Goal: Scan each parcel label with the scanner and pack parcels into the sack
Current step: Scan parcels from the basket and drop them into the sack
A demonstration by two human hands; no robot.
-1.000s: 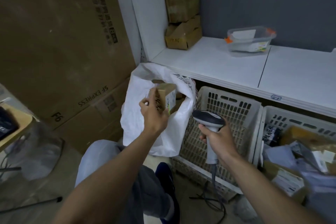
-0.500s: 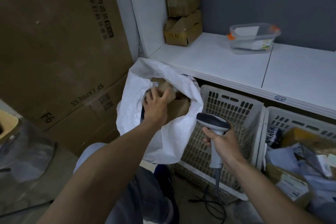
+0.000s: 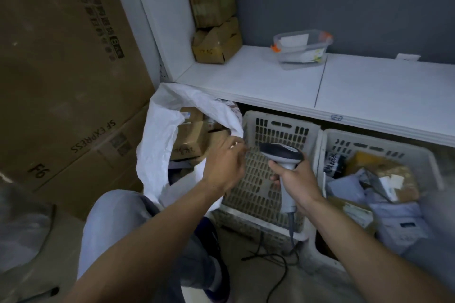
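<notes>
A white woven sack (image 3: 157,140) stands open on the floor at centre left. Several brown cardboard parcels (image 3: 190,138) lie inside it. My left hand (image 3: 225,163) hovers just right of the sack's mouth, empty, fingers loosely spread. My right hand (image 3: 296,179) grips the handle of a grey barcode scanner (image 3: 283,155), whose cable trails down to the floor. A white basket (image 3: 327,138) on the right holds several more parcels (image 3: 384,179), brown boxes and grey mailers.
An empty perforated white basket (image 3: 268,130) sits under the white shelf (image 3: 270,81), between sack and full basket. On the shelf stand stacked small boxes (image 3: 214,19) and a clear plastic tub (image 3: 302,48). Large SF Express cartons (image 3: 61,69) fill the left.
My left hand carried a small brown parcel into the sack, let it go there, and has drawn back out empty toward the right. The scanner hand stayed about where it was.
</notes>
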